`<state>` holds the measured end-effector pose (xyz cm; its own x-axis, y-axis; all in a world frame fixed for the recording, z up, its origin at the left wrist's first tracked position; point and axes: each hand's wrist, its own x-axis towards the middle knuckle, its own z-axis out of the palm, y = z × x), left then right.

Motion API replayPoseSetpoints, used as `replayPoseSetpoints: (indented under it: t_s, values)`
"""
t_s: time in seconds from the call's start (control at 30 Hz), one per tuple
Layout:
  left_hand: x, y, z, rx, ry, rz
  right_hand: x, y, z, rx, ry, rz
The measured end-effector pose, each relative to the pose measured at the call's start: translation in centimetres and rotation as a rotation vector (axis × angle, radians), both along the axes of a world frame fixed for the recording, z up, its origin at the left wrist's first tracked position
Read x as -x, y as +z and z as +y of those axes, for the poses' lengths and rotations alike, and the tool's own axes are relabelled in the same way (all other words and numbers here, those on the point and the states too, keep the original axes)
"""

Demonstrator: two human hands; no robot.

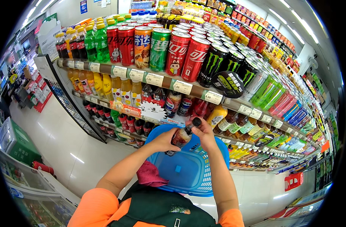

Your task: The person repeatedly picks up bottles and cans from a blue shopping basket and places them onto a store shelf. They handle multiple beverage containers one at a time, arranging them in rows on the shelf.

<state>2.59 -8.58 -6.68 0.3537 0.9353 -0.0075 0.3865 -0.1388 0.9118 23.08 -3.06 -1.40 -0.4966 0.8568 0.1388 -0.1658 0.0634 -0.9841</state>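
Observation:
A plastic bottle of dark soft drink (182, 136) with a black cap is held tilted in both hands. My left hand (165, 141) wraps around its lower body, while my right hand (204, 132) grips it near the neck and cap. Much of the bottle's label is hidden by fingers or turned away. Below the hands, against the front of my dark green apron (161, 204), is a blue plastic shopping basket (218, 177). Its visible floor is bare. A dark pink cloth (151, 174) hangs at the basket's left side.
Store shelving (161, 79) stands close ahead, packed with cans and bottles. Pepsi bottles (173, 103) stand just beyond the basket. A star-shaped paper sign (152, 111) juts from a shelf edge. To the left is a glass-topped freezer (34, 181); a red plastic stool (293, 181) sits right.

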Motion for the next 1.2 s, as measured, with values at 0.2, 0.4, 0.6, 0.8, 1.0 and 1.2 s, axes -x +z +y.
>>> replayPoseSetpoints:
  t_s: [0.2,0.4,0.6,0.8,1.0,1.2]
  values:
    - [-2.9,0.2,-1.0,-0.220,0.265,0.131,1.4,0.3,-0.9,-0.291,-0.342,-0.384]
    - [-1.1,0.7,0.3,-0.353,0.165,0.028,1.3,3.0,-1.4,-0.413,-0.274,-0.399]
    - [-0.8,3.7,2.1,-0.457,0.267,-0.019,1.8,6.3,-0.7,-0.642,-0.210,-0.421]
    - [-1.8,2.4,4.1,-0.547,0.420,-0.047,2.9,7.4,0.5,-0.710,-0.166,-0.499]
    - [-2.5,1.5,5.2,-0.529,0.446,-0.092,2.8,6.1,1.8,-0.718,-0.164,-0.531]
    - [-2.7,0.3,5.8,-0.512,0.475,-0.125,2.9,5.7,2.6,-0.701,-0.125,-0.540]
